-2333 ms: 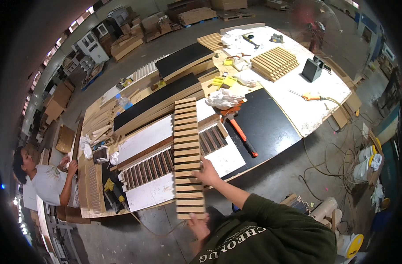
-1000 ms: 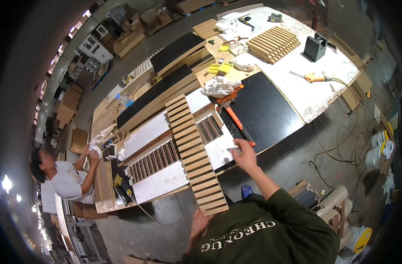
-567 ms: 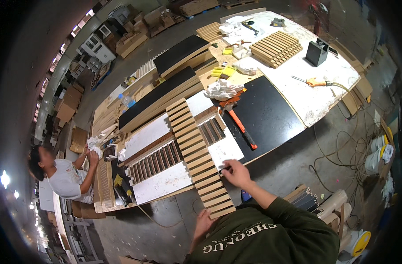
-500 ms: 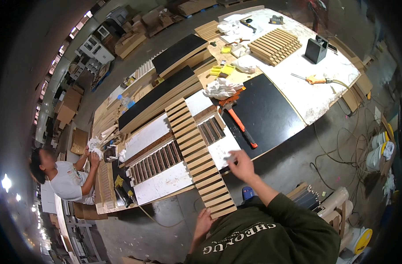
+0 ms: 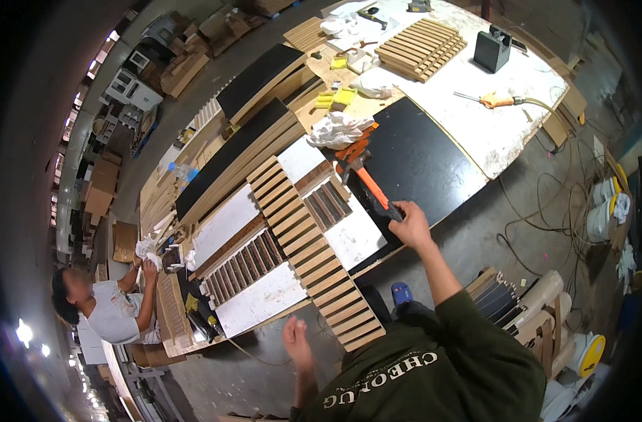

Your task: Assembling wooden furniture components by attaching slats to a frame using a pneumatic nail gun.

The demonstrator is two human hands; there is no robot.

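My right hand (image 5: 409, 226) is closed round the black grip end of an orange-handled hammer (image 5: 372, 186). The hammer's head is by a crumpled white cloth (image 5: 338, 131) and some orange pieces, at the edge of a black panel (image 5: 423, 145). My left hand (image 5: 297, 342) is off the table, its fingers apart and nothing in them, to the left of a long slatted wooden panel (image 5: 308, 247). That panel lies across a slotted wooden jig (image 5: 245, 261), and its near end sticks out past the table edge toward my body.
Stacked boards with black tops (image 5: 238, 151) lie along the far left. Another person (image 5: 117, 309) handles a white cloth at the left end. Slatted panels (image 5: 420, 49), a black box (image 5: 492, 49) and an orange air gun (image 5: 500, 101) rest farther back. Hoses (image 5: 539, 239) trail over the floor.
My right hand has moved right and taken hold of the hammer's grip. My left hand has let go of the slatted panel's near end and moved away to the left.
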